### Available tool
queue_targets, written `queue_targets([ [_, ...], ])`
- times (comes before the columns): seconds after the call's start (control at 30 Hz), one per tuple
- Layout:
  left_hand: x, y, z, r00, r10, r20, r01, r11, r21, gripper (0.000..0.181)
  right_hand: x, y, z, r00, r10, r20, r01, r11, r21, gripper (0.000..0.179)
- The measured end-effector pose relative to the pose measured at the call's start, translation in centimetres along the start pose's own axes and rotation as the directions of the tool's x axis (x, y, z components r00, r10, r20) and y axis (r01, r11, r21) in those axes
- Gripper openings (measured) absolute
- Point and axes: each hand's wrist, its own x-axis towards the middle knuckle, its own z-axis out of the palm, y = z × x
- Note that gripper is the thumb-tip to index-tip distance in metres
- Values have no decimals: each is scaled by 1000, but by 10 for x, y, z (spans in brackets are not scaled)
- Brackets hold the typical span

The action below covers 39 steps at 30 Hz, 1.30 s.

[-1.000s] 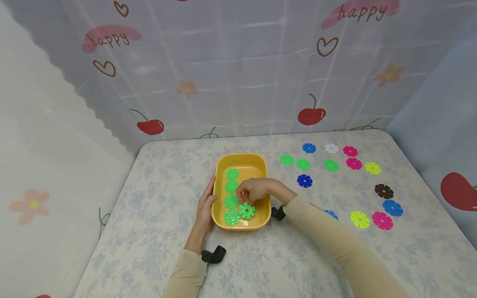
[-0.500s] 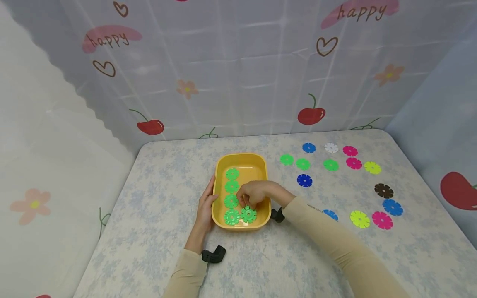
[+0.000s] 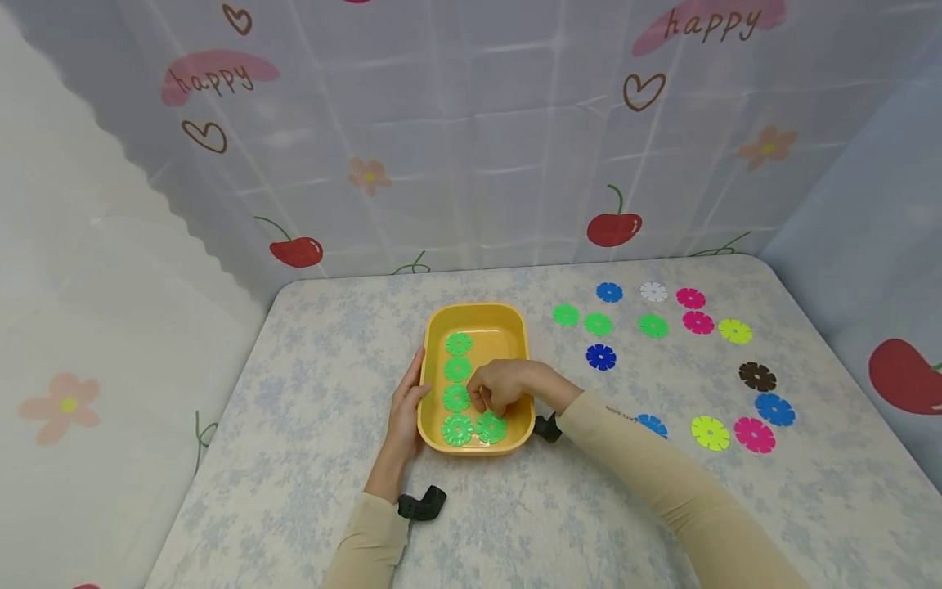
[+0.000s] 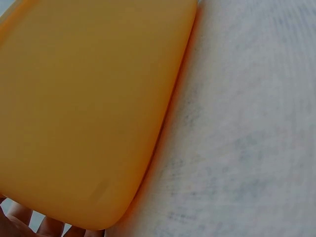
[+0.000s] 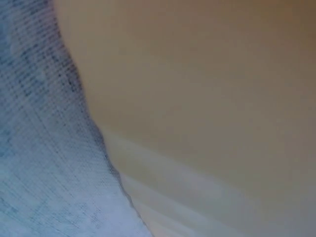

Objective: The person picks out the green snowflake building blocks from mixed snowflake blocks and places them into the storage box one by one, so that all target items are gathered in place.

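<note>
Green disc [image 3: 491, 430] is lying flat in the tub [image 3: 495, 342], just bodyward of the narrowly curled fingers of the nearer right hand [image 3: 504, 383], though whether they are pinching it I cannot tell.

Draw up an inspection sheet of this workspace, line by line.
Surface: pale table with a blue floral pattern.
Job's things: yellow tray; five green discs visible inside, four in a column on the left, one beside the nearest of these.
Clutter: fourteen loose discs of mixed colours right of the tray, one partly hidden by the right sleeve.
Left hand: holds the tray's left side, thumb at the rim.
Right hand: inside the tray, fingers curled down by the fifth disc; grip unclear.
Cables: nothing seen.
Surroundings: backdrop printed with cherries, hearts, flowers and "happy".
</note>
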Motion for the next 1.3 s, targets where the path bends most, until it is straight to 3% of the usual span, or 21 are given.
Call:
queue_targets([
  [0.1, 0, 0, 0, 1000, -3, -2, 3, 1000, -2, 59, -2, 0, -4, 1000, -23, -15, 23, 1000, 17, 22],
  [0.2, 1, 0, 0, 1000, -9, -8, 9, 1000, 5, 59, -6, 2, -12, 993, -104, -59, 108, 992, 69, 23],
  [0.33, 1, 0, 1, 1000, -21, -20, 22, 1000, 16, 60, -18, 9, -24, 960, -226, -164, 253, 953, 166, 18],
  [0.5, 1, 0, 0, 999, -26, -20, 26, 1000, 7, 59, -48, 29, -35, 920, -242, -309, 325, 911, 253, 13],
  [0.6, 0, 1, 0, 1000, -18, -12, 18, 1000, -5, 59, -68, 49, -36, 905, -177, -386, 302, 908, 292, 14],
  [0.73, 0, 1, -1, 1000, -13, -13, 13, 1000, -9, 59, -91, 87, -34, 885, 9, -465, 190, 905, 380, 22],
  [0.8, -1, 0, -2, 1000, -13, -18, 13, 1000, -8, 58, -102, 108, -35, 860, 119, -496, 117, 900, 421, 26],
  [0.9, -1, 0, -2, 1000, -11, -24, 11, 1000, -4, 58, -120, 139, -39, 801, 269, -535, 12, 887, 462, 35],
  [1.03, -1, -1, -2, 1000, -4, -15, 4, 1000, -7, 58, -141, 172, -45, 731, 404, -549, -99, 860, 501, 46],
  [1.2, 0, -1, -2, 1000, -9, -12, 9, 1000, -7, 58, -155, 201, -45, 678, 508, -532, -190, 820, 540, 53],
  [1.3, 0, -1, -1, 1000, -14, -13, 14, 1000, -10, 58, -156, 213, -42, 660, 535, -528, -215, 808, 549, 54],
])
